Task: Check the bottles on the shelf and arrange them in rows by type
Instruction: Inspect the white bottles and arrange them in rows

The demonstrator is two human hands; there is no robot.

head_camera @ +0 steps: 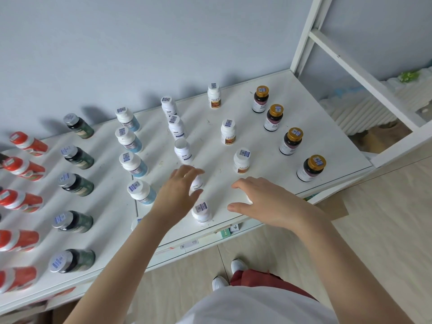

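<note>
Bottles stand in rows on the white shelf top: red ones far left, dark green ones, blue-labelled white ones, plain white ones, white ones with orange labels and gold-capped ones at the right. My left hand hovers open over a small white bottle, partly hiding it. Another white bottle stands just below that hand. My right hand is spread open near the front edge, with something white barely showing under its fingers.
A blue wall rises behind the shelf. A white frame upright stands at the back right corner. Small boxes peek out from the level below the front edge. The person's shoes are on the tiled floor.
</note>
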